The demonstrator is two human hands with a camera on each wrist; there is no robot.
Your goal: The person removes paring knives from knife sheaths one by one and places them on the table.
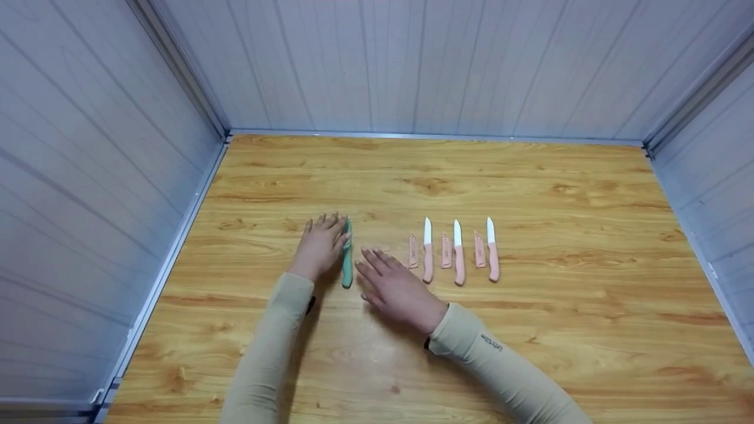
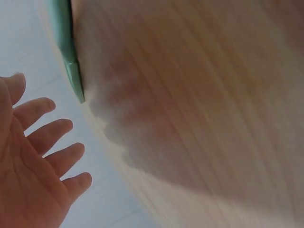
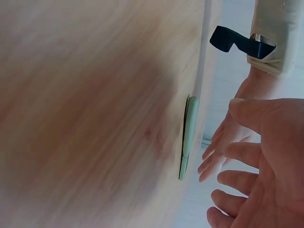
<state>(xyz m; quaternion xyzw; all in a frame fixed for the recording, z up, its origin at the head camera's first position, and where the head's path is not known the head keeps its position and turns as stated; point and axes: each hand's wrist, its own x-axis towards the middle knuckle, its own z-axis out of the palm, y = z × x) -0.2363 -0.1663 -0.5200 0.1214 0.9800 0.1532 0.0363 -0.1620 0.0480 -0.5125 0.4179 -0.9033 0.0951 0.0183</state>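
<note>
A green knife (image 1: pixel 347 268) with its blade in a green sheath lies on the wooden table, handle toward the person. My left hand (image 1: pixel 321 244) hovers just left of it, fingers spread and relaxed, the thumb overlapping the sheath in the head view. In the left wrist view the left palm (image 2: pixel 28 175) holds nothing, and the knife (image 2: pixel 61 33) lies beyond the fingertips. My right hand (image 1: pixel 400 288) is right of the handle with loosely extended fingers; the right wrist view shows that hand (image 3: pixel 266 166) apart from the knife (image 3: pixel 190 128).
To the right lie three pink-handled knives with bare white blades (image 1: pixel 427 259) (image 1: pixel 458 259) (image 1: pixel 492 253), in a row. Beside each, on its left, is a pink sheath (image 1: pixel 413 252) (image 1: pixel 446 250) (image 1: pixel 479 250). Pale panel walls (image 1: pixel 389 70) border the table's back and sides.
</note>
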